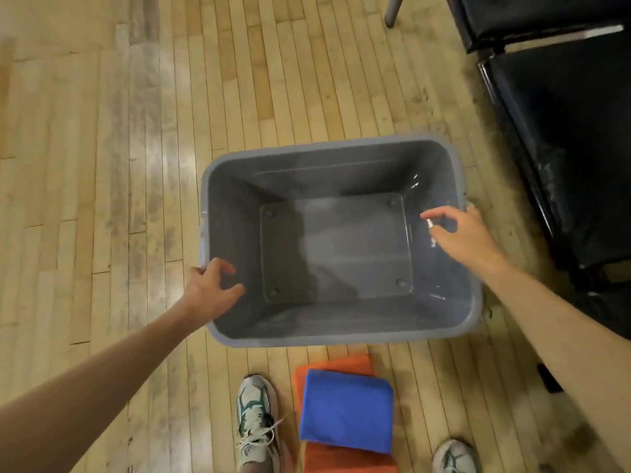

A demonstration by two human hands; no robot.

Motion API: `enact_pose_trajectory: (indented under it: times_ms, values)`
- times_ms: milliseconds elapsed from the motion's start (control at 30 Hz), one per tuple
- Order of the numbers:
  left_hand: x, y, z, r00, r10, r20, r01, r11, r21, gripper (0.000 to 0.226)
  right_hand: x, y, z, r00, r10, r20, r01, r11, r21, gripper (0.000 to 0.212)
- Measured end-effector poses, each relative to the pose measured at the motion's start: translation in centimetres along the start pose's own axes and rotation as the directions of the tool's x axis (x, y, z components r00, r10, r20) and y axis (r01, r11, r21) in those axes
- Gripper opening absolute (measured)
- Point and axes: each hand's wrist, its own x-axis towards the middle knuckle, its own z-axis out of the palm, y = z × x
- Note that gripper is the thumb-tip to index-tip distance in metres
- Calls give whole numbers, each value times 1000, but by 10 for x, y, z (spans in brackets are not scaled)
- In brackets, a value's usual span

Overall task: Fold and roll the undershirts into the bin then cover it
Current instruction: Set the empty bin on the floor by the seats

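Wood floor carries the open-topped bin (341, 322), long axis spanning left grip (208, 291) to right grip (461, 233), both curled over its rims.

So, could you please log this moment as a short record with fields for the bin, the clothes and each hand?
bin: grey bin, open, nothing inside, on the wood floor
lid: none in view
clothes: folded blue cloth stacked on orange cloth, on the floor between the shoes, outside the bin
left hand: fingers curled over the bin's left rim
right hand: at the bin's right rim, fingers loosely curled; grip unclear
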Motion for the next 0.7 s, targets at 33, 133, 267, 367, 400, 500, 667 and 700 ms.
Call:
enact_pose_trajectory:
  times_ms: [33,133,267,367,400,500,667,700]
  values:
    - [9,-7,11,1000,-4,3,4,1000,-7,38,5,7,13,1000,5,0,-5,1000,7,32]
    - [29,-30,38,999,-30,22,30,999,-12,44,15,24,49,999,50,-1,-50,998,34,32]
    - [42,-55,64,997,-56,56,55,998,18,43,21,45,84,996,80,46,-82,996,45,32]
    - [45,-65,77,995,-63,73,59,997,52,39,21,53,98,992,105,74,-110,991,71,31]
    - [46,-67,79,995,-71,66,67,996,64,38,20,55,102,990,122,74,-128,988,85,30]
    - [52,-63,85,992,-111,68,102,988,117,36,19,64,110,989,135,57,-142,981,133,30]
    - [49,-36,84,980,-184,77,158,951,266,50,13,73,106,983,174,65,-182,971,156,28]
    - [45,-27,82,981,-183,63,158,944,291,51,8,72,103,985,166,45,-172,970,174,30]
